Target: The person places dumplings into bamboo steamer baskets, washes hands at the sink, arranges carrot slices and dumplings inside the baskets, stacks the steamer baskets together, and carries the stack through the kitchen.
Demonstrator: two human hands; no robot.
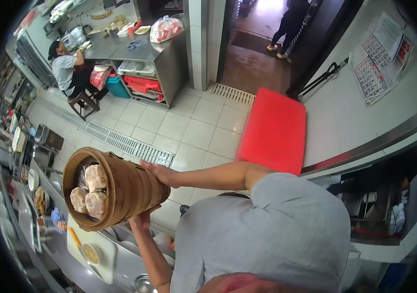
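Observation:
A stack of bamboo steamers (137, 190) appears at left of centre, its open top towards the camera. Inside the top one are three pale dumplings (96, 204), with dark wrapping beside them. My right hand (160, 175) lies against the upper side of the stack, fingers partly stretched. Under the lower side, my left hand (143, 219) supports the stack, its palm and some fingers partly hidden. Both hands touch the steamers.
Below the steamers, a cutting board (108, 249) holds a small bowl (91, 254) and an orange-handled tool. A red box-like object (274, 132) stands right. A seated person (64, 71) is by the steel counter (115, 47); another person (291, 24) is in the doorway.

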